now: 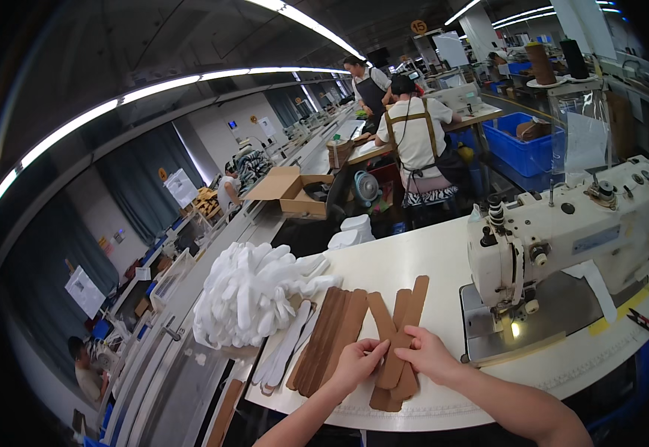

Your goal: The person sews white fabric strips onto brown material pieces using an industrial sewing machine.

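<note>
My left hand (358, 364) and my right hand (430, 356) are close together over the white sewing table (432, 257). Both have their fingers closed on brown strips (394, 370) with rounded ends, which look like leather or board. Several of these strips overlap and cross between my hands, fanned out at the top. To the left of my left hand lies a row of similar brown strips (332, 335), side by side and overlapping. Beside that row are pale grey strips (286, 356). The fingertips partly cover the strips they pinch.
A white sewing machine (563, 227) with its lamp lit stands at the right, red-handled snips (641, 320) beside it. White padded pieces (246, 294) are heaped at the left. Beyond are an open carton (295, 192), a blue bin (514, 145) and a seated person (418, 138).
</note>
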A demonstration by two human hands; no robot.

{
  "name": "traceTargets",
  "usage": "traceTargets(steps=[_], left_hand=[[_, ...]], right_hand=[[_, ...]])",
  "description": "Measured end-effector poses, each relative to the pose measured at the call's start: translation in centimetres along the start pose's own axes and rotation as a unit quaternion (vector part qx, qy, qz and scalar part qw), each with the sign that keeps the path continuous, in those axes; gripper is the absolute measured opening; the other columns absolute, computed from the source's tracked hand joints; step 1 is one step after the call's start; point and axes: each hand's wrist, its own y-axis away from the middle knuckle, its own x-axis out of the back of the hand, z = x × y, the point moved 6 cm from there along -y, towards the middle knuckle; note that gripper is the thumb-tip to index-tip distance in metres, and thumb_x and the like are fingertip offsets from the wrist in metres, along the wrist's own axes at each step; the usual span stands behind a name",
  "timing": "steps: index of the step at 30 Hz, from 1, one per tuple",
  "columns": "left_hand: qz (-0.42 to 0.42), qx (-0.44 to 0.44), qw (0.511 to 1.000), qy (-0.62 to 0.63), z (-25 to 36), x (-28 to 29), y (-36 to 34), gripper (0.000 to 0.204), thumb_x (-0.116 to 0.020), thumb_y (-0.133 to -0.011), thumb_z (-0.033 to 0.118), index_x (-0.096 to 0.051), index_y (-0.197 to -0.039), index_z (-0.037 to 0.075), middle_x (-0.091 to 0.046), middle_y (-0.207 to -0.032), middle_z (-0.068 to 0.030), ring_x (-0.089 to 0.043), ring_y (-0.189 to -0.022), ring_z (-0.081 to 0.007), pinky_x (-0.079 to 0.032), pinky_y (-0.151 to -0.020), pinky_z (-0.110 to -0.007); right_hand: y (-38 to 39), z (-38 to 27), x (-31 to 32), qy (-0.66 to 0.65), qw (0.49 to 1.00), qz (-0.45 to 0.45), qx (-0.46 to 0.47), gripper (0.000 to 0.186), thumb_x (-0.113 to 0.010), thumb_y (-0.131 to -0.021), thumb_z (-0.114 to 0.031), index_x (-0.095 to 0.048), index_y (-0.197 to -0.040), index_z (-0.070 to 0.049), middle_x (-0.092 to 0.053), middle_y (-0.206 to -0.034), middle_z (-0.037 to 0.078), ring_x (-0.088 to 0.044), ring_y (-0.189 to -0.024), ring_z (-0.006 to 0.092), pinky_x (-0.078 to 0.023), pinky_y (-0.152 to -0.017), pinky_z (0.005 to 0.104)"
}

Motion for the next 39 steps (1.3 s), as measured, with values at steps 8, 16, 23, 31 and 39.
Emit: traceTargets(steps=[8,16,23,31,39], left_hand=[[0.013,0.059,0.969,0.240,2.2,0.0,1.7,0.037,-0.065,-0.095,0.019,-0.057,-0.123,-0.004,-0.066,-0.103,-0.0080,-0.066,-0.095,-0.0157,-0.057,-0.080,-0.033],[-0.075,0.125,0.954,0.261,-1.0,-0.1,0.4,0.034,-0.062,-0.097,0.024,-0.060,-0.121,-0.001,-0.066,-0.102,-0.0053,-0.065,-0.092,-0.0133,-0.054,-0.077,-0.027],[-0.052,0.099,0.961,0.254,-1.0,-0.9,-0.3,0.036,-0.061,-0.098,0.029,-0.062,-0.121,0.000,-0.065,-0.102,-0.0038,-0.063,-0.090,-0.0126,-0.053,-0.079,-0.027],[-0.011,0.002,0.998,0.054,0.9,-1.3,-0.8,0.042,-0.065,-0.095,0.033,-0.062,-0.120,-0.001,-0.069,-0.092,-0.0025,-0.065,-0.067,-0.0097,-0.044,-0.049,-0.021],[-0.010,0.030,0.999,0.042,1.1,-1.5,-2.6,0.034,-0.067,-0.093,0.032,-0.064,-0.107,0.001,-0.069,-0.087,-0.0032,-0.067,-0.064,-0.0103,-0.039,-0.045,-0.021]], right_hand=[[0.0,-0.2,0.0,0.110,0.979,0.071,0.156,0.049,-0.058,-0.093,-0.011,-0.044,-0.134,0.010,-0.067,-0.101,0.014,-0.064,-0.085,0.0140,-0.051,-0.072,0.0266],[-0.5,0.2,0.3,-0.057,0.998,-0.003,0.019,0.041,-0.057,-0.095,-0.011,-0.050,-0.130,0.009,-0.069,-0.096,0.011,-0.066,-0.089,0.0149,-0.053,-0.074,0.0271],[-0.1,-0.1,0.3,-0.188,0.979,0.073,-0.019,0.039,-0.055,-0.097,-0.010,-0.050,-0.131,0.008,-0.067,-0.112,0.014,-0.067,-0.093,0.0175,-0.054,-0.078,0.0280],[1.2,-2.9,0.8,0.131,0.974,0.110,0.148,0.032,-0.056,-0.095,-0.011,-0.058,-0.123,0.004,-0.071,-0.099,0.016,-0.069,-0.086,0.0196,-0.054,-0.074,0.0311],[1.1,-4.7,2.2,0.303,0.935,0.115,0.144,0.027,-0.055,-0.092,-0.017,-0.067,-0.113,-0.005,-0.071,-0.090,0.019,-0.070,-0.084,0.0327,-0.054,-0.077,0.0406]])
